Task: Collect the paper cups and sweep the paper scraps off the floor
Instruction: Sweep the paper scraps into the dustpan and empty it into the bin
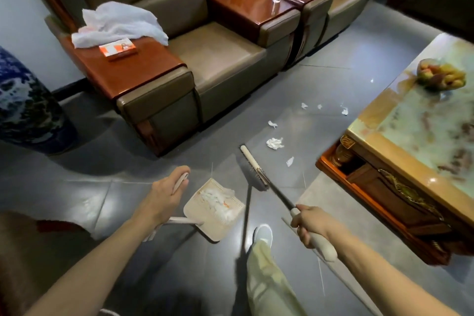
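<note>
The left hand (164, 195) grips the dustpan (205, 223) handle. The right hand (311, 223) grips the broom (252, 165), whose head is near paper scraps (274, 143) on the floor (128, 161).

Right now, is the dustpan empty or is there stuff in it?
Not empty. White paper scraps lie piled in the dustpan, with part of its floor bare.
</note>
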